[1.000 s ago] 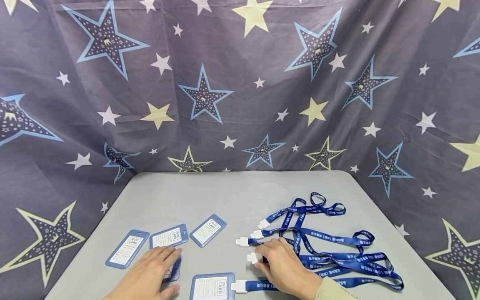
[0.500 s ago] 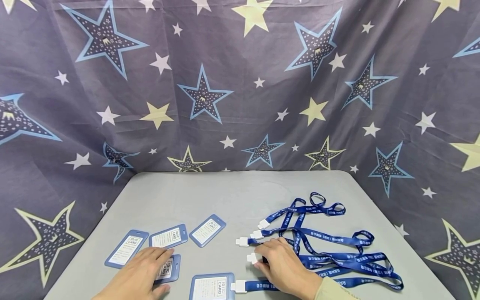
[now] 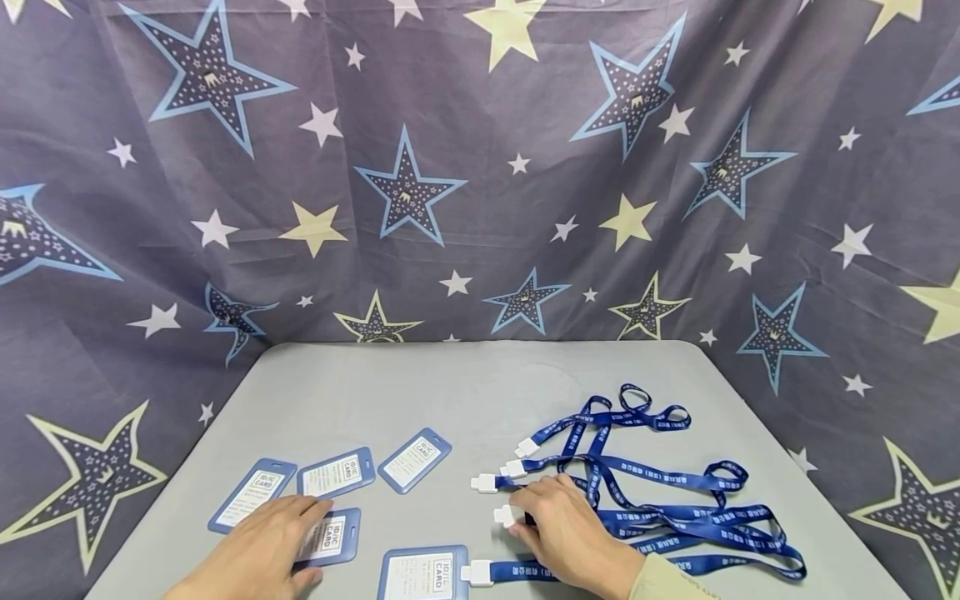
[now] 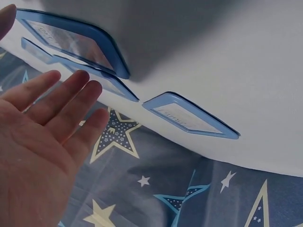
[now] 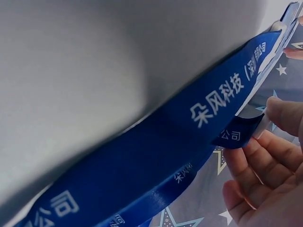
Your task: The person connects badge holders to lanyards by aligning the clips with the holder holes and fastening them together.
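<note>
My left hand lies over the left edge of a blue ID card holder, partly covering it. Its fingers are loosely extended in the left wrist view, around no object. With thumb and fingers, my right hand pinches the white clip end of a blue lanyard; the right wrist view shows the strap at those fingertips. Between the hands, near the front edge, another card holder is joined to a second lanyard by its white clip.
Three more card holders lie at the left, among them one by the middle. Several blue lanyards overlap on the right, their clips pointing left. A star-print curtain surrounds the grey table.
My left hand has slid left, uncovering more of the card holder beside it, which now lies visible on the table. The right hand keeps its place on the clip.
</note>
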Demonstrator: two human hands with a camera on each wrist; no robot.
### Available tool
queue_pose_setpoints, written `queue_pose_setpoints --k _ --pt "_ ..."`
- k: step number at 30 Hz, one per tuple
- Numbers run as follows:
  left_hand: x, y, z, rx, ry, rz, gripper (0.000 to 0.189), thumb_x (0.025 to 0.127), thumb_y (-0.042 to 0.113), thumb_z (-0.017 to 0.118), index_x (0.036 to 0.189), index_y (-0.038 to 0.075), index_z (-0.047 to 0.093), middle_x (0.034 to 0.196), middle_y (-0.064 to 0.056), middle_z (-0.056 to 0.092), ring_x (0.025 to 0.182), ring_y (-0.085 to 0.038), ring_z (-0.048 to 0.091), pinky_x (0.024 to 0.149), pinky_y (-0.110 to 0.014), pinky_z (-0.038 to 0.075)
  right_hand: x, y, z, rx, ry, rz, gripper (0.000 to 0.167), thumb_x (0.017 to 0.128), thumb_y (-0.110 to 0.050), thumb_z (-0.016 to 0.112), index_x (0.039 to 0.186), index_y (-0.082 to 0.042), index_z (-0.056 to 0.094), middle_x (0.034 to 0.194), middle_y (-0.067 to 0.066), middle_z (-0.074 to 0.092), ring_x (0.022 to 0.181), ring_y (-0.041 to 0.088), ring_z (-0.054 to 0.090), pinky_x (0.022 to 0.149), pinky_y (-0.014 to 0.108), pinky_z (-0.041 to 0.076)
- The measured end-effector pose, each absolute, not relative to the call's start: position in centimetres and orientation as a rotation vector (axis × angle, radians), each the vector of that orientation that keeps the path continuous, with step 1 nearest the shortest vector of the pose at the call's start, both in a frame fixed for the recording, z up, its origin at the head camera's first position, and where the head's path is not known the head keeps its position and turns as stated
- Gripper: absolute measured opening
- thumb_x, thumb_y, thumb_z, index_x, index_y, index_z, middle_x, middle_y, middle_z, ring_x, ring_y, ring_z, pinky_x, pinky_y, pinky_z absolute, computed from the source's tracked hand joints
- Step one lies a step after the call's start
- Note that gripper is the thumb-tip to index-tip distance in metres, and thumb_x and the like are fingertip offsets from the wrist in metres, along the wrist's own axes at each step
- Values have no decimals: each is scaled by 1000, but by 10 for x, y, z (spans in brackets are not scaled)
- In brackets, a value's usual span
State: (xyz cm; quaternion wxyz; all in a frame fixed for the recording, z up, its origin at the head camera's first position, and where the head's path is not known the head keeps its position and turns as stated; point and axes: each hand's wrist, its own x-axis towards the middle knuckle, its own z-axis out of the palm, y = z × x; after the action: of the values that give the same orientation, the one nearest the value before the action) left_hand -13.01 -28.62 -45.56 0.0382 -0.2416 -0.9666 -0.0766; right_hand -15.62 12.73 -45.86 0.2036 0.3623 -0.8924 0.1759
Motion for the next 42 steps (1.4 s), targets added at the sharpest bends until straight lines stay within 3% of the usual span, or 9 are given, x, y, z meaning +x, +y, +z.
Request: queue_pose_setpoints --k 12,18,26,34,42 --pt "-132 -288 -458 -675 -3062 -285 82 71 38 89 133 -8 61 130 -21 63 123 -44 58 106 -63 41 -155 128 -460 1011 -2501 485 17 85 -24 83 92 -17 70 90 -9 70 85 9 59 78 31 45" --pt "-133 -289 -460 -705 -3035 -243 78 71 35 90 130 -9 62 126 -17 63 119 -39 60 103 -61 44 -156 129 -460 1017 -2481 474 17 84 -23 84 91 -17 70 90 -9 69 84 9 59 77 30 44" --pt "-134 -290 -461 -750 -3012 -156 75 71 36 90 127 -8 64 116 -8 61 104 -25 58 96 -55 49 -156 129 -460 1007 -2495 460 17 84 -24 83 92 -18 70 88 -10 68 82 8 57 77 30 44" --pt "-136 -287 -460 -684 -3088 -153 75 71 40 90 123 -7 67 112 -8 61 100 -22 57 94 -54 50 -156 129 -459 1007 -2495 459 17 84 -24 84 90 -18 69 86 -10 67 81 8 56 75 29 43" --pt "-136 -288 -459 -703 -3050 -151 65 67 47 89 109 1 72 92 6 48 82 -12 44 71 -40 46 -156 131 -458 1012 -2497 465 17 84 -24 83 91 -18 70 85 -10 66 80 7 54 74 27 41"
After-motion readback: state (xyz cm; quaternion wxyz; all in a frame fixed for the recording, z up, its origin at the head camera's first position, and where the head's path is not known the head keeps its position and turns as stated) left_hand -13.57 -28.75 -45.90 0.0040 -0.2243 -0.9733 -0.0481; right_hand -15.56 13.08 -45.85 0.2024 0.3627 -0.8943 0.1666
